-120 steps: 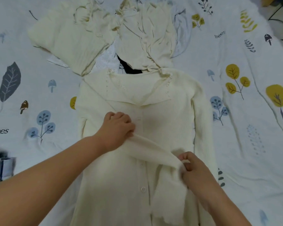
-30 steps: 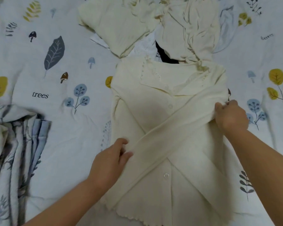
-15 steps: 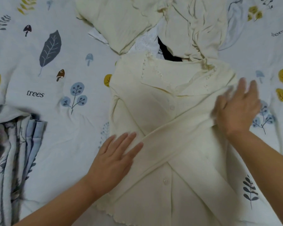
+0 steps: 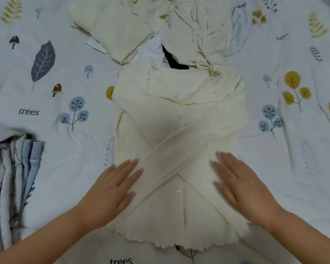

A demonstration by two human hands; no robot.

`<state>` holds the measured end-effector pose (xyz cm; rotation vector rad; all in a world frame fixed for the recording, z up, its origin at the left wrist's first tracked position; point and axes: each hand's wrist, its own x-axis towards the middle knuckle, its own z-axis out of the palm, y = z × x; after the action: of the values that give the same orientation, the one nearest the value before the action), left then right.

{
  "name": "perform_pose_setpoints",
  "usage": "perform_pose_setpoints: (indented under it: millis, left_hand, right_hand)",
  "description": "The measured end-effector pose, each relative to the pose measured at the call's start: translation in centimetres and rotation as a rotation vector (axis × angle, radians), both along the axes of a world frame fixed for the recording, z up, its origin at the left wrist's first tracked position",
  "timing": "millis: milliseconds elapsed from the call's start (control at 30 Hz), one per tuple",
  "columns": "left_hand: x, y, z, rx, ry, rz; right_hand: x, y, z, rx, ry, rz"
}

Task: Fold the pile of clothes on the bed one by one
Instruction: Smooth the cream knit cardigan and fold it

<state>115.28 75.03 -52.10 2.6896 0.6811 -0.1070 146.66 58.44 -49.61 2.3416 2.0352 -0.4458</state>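
Note:
A cream knit cardigan [image 4: 179,115] lies flat and buttoned on the bed, its two long sleeves crossed over the front in an X. My left hand [image 4: 111,189] rests flat, fingers spread, on the lower left part of the cardigan. My right hand [image 4: 242,185] lies flat on the lower right part and is slightly blurred. Neither hand holds any cloth. Beyond the collar sits the pile of cream clothes [image 4: 154,23], with a bit of black fabric [image 4: 171,60] showing under it.
The bed sheet [image 4: 286,168] is pale blue-white with leaf, tree and mushroom prints. A blue and grey patterned cloth [image 4: 11,172] is bunched at the left edge.
Both sleeves were folded across the cardigan's front. My right hand let go of the right shoulder and slid down to the lower right; my left hand flattened on the lower left.

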Motion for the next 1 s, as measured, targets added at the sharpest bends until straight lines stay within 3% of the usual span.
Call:
perform_pose_setpoints:
  millis: [233,433,533,633,700,833,933,1000]
  left_hand:
    - [-2.7,-2.1,-0.6,-0.007,0.261,-0.221]
    - [-2.2,-1.6,-0.7,-0.035,0.096,-0.174]
    - [-1.4,-0.6,0.8,-0.203,-0.071,0.003]
    - [0.7,1.3,4.2,-0.568,-0.077,0.322]
    - [1.9,3.5,5.5,-0.685,-0.086,0.375]
    - [4.6,8.4,7.2,-0.946,-0.162,0.584]
    - [6.4,10.7,6.1,-0.986,-0.169,0.893]
    - [7.0,11.1,5.2,-0.975,-0.144,1.033]
  right_hand:
    - [-2.6,-8.3,-1.1,-0.271,-0.001,0.241]
    - [-2.2,-7.5,-1.0,-0.035,0.020,0.196]
    - [-1.7,-5.6,0.4,0.050,0.128,0.058]
    - [-1.0,-3.0,3.4,-0.019,0.363,-0.223]
    - [0.3,-1.5,4.6,-0.026,0.524,-0.407]
    - [3.3,2.3,5.7,0.158,0.765,-0.671]
    - [4.6,5.0,5.0,0.236,0.858,-0.925]
    - [4.9,6.2,4.4,0.179,0.928,-1.003]
